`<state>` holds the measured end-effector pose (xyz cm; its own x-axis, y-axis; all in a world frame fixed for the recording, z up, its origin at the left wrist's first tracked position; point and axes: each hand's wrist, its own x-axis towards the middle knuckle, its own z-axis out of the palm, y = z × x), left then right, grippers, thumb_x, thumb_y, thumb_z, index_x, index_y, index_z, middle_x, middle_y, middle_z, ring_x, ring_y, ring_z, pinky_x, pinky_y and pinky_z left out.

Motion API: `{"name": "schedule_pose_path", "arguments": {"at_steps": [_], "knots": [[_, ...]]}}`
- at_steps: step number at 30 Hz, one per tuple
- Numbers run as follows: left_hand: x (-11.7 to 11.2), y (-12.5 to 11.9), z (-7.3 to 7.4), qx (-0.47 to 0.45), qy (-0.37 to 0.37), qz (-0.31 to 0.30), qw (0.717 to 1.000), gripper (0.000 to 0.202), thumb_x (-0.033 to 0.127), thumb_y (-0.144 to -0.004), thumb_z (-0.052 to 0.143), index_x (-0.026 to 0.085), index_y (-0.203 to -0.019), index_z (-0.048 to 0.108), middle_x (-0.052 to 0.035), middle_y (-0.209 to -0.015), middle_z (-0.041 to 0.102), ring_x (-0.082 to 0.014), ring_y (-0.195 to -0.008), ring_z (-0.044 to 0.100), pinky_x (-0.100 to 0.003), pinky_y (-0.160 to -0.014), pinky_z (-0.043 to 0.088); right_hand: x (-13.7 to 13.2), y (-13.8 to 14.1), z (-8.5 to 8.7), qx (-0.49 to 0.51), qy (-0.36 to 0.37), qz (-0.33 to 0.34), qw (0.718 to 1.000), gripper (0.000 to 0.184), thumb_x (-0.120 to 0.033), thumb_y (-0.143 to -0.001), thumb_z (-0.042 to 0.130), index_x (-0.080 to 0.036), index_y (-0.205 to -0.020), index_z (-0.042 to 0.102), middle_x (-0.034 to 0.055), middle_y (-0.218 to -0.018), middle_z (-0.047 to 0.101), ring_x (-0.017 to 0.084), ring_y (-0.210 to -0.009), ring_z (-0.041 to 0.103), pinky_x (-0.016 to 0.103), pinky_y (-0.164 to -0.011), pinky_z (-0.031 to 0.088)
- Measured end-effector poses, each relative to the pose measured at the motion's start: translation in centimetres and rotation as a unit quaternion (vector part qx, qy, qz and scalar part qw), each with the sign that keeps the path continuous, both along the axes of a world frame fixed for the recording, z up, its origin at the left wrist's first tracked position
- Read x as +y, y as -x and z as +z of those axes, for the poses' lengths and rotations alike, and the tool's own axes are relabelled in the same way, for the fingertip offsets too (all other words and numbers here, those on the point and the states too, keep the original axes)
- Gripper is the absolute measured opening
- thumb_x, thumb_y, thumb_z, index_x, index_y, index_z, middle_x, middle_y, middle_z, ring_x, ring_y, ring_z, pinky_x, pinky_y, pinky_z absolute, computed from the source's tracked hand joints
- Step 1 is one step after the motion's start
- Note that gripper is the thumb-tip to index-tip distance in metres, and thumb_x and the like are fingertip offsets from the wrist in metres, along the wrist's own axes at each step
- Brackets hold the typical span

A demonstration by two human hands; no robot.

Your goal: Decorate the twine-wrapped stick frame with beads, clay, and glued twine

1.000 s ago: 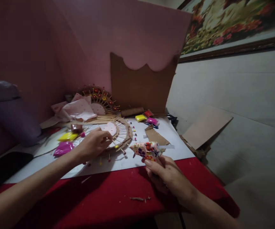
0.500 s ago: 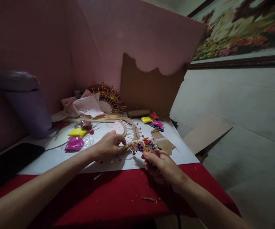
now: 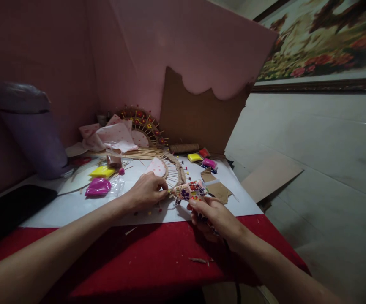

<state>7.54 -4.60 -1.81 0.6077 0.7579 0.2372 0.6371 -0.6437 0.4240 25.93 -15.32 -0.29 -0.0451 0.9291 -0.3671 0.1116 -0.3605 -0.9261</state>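
Observation:
My right hand [image 3: 214, 217] grips a glue gun [image 3: 191, 192] covered in a flowery pattern, its tip pointing left at the near rim of a round stick-and-twine wheel [image 3: 173, 171] lying on white paper [image 3: 75, 202]. The wheel has a pink dotted centre and thin wooden spokes. My left hand [image 3: 146, 192] rests on the wheel's near edge and pinches a spoke end right at the glue gun's tip.
Yellow [image 3: 102, 172] and magenta [image 3: 98, 186] clay packs lie left of the wheel. A second decorated wheel [image 3: 143, 128], pink dotted fabric [image 3: 113, 137], a twine spool [image 3: 184, 148] and a cardboard backdrop [image 3: 198, 114] stand behind. A purple bin [image 3: 31, 126] is at left, a red cloth [image 3: 157, 253] in front.
My right hand has brought the glue gun leftward until its tip meets the wheel's near rim. My left hand has stayed on the wheel's near rim. The view shifted slightly.

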Motion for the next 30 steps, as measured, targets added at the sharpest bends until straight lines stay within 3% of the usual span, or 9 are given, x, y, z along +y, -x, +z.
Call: {"name": "schedule_pose_path", "arguments": {"at_steps": [12, 30], "knots": [[0.8, 0.1, -0.9, -0.015, 0.047, -0.013, 0.999, 0.025, 0.023, -0.075, 0.049, 0.016, -0.079, 0.073, -0.0038, -0.069, 0.07, -0.0107, -0.057, 0.053, -0.022, -0.055, 0.033, 0.7, 0.6, 0.2, 0.007, 0.019, 0.028, 0.999, 0.025, -0.041, -0.084, 0.047, -0.017, -0.079, 0.048, -0.0036, -0.058, 0.051, 0.003, -0.036, 0.029, 0.013, -0.03, 0.019], [1.0, 0.2, -1.0, -0.021, 0.063, -0.014, 0.998, 0.026, 0.028, -0.075, 0.051, 0.016, -0.081, 0.074, -0.0049, -0.073, 0.072, -0.0125, -0.061, 0.057, -0.023, -0.058, 0.036, 1.4, 0.5, 0.4, -0.009, 0.046, 0.047, 0.998, 0.028, -0.041, -0.087, 0.046, -0.015, -0.076, 0.05, -0.0019, -0.058, 0.052, 0.003, -0.035, 0.033, 0.013, -0.029, 0.023]]}}
